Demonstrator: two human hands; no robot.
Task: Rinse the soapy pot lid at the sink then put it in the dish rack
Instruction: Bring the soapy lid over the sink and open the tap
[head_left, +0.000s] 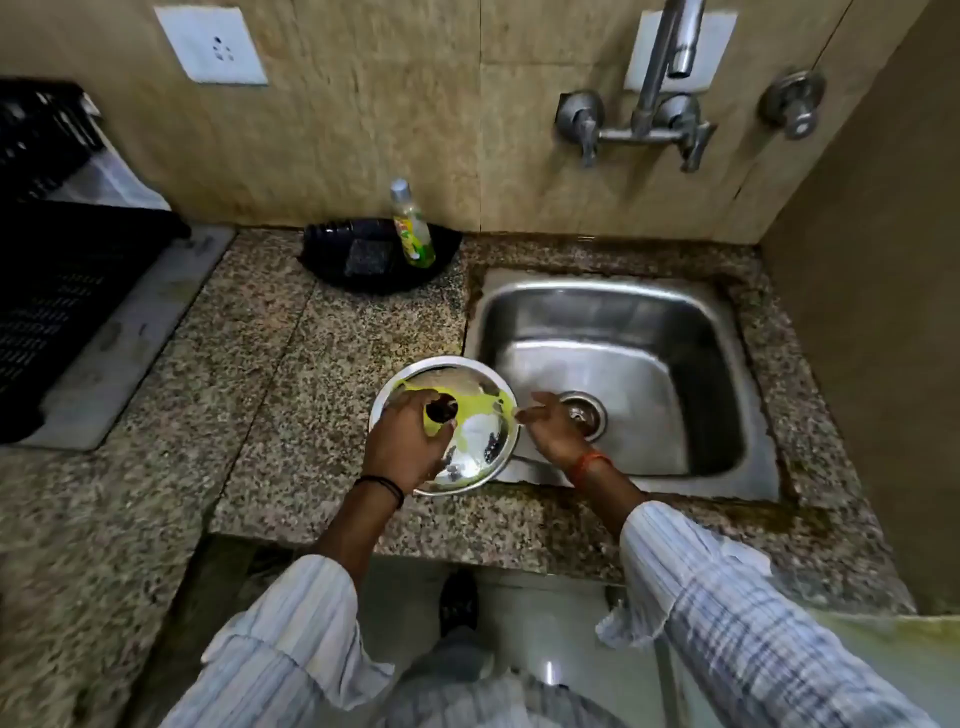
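Note:
A round steel pot lid (475, 447) smeared with yellow-green soap lies at the counter's edge, overlapping the left rim of the steel sink (727, 322). My left hand (405, 447) grips the lid's dark knob from above. Just right of the lid, over the sink basin near the drain (584, 413), my right hand (553, 428) hovers with its fingers spread and nothing in it. The black dish rack (57, 291) stands at the far left on a pale mat. The tap (670, 57) on the wall above the sink shows no running water.
A black dish (332, 260) by the wall holds a green soap bottle (413, 228) and a dark scrub pad (363, 257). Speckled granite counter (270, 374) lies between rack and sink. A wall stands close on the right.

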